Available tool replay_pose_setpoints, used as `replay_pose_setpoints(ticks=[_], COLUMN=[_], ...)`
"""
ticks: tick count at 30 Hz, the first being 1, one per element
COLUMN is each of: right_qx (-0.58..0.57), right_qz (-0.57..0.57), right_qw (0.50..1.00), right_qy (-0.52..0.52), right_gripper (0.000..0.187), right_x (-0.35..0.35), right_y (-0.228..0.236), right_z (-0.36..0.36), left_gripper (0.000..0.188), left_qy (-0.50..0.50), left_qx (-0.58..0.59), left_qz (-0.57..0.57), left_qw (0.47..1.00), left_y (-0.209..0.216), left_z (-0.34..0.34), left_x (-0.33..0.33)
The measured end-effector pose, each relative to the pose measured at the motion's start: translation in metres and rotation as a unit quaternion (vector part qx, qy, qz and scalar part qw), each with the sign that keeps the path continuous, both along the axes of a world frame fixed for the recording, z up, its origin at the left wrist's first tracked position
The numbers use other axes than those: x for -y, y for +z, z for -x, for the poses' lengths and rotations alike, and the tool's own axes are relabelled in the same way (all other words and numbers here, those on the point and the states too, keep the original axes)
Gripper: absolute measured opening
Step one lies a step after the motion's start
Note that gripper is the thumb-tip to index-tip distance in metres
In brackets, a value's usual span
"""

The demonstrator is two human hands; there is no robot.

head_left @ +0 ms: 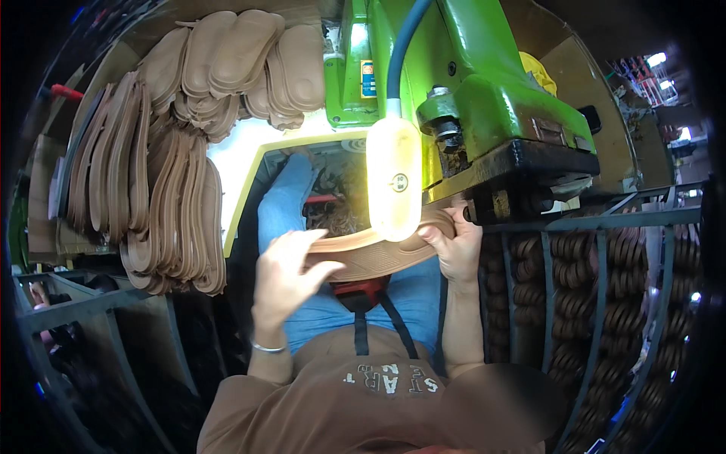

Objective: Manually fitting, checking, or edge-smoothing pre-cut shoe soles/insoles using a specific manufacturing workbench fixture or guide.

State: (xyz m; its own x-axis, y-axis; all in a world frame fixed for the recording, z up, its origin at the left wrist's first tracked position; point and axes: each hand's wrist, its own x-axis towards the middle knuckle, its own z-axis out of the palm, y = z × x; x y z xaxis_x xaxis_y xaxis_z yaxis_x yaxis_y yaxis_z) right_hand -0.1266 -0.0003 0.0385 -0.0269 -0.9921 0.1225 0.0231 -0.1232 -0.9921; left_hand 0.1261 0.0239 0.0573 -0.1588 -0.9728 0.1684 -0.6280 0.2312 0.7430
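A tan shoe sole point(370, 262) with a textured underside and a raised rim is held over my lap, below the bright lamp. My right hand point(457, 246) grips its right end, thumb on the near face and fingers behind. At the sole's left end my left hand point(286, 278) is slightly blurred, its thumb and fingers spread apart around that end without closing on it. Part of the sole's upper edge is hidden behind the lamp head point(394, 178). A green machine point(495, 106) with a dark lower head stands just above my right hand.
Stacks of tan soles point(178, 204) lie on the bench to the left, with more piled behind point(242, 57). A yellow-edged opening point(246, 178) in the bench shows scraps below. Metal racks point(601, 303) filled with brown soles stand at the right. Another metal rack point(83, 306) is at the left.
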Motion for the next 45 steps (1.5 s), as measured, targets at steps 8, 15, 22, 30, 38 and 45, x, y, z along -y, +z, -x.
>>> replay_pose_setpoints(ticks=[8, 15, 22, 30, 38, 45], right_qx=[0.107, 0.102, 0.051, 0.125, 0.153, 0.172], right_qz=[-0.024, -0.084, -0.066, -0.072, -0.053, -0.084], right_qw=[0.991, 0.991, 0.996, 0.988, 0.984, 0.981], right_qy=[-0.07, 0.004, 0.043, -0.049, -0.077, -0.017], right_gripper=[0.021, 0.022, 0.022, 0.012, 0.013, 0.019], right_x=[-0.005, -0.008, -0.006, -0.002, -0.002, -0.007], right_y=[0.005, 0.006, 0.002, 0.017, 0.022, 0.02], right_z=[0.041, 0.013, -0.004, 0.072, 0.041, 0.004], left_gripper=[0.042, 0.039, 0.042, 0.031, 0.025, 0.048], left_qy=[-0.112, -0.095, -0.021, -0.086, -0.126, -0.032], left_qx=[-0.046, 0.043, 0.038, -0.119, -0.224, -0.1], left_qz=[0.272, 0.103, 0.108, 0.206, 0.046, 0.013], left_qw=[0.955, 0.989, 0.993, 0.967, 0.965, 0.994], left_y=[0.022, 0.031, 0.014, 0.017, 0.016, 0.014], left_z=[0.053, 0.016, -0.002, 0.059, 0.029, -0.005], left_x=[0.054, 0.053, 0.03, 0.057, 0.061, 0.042])
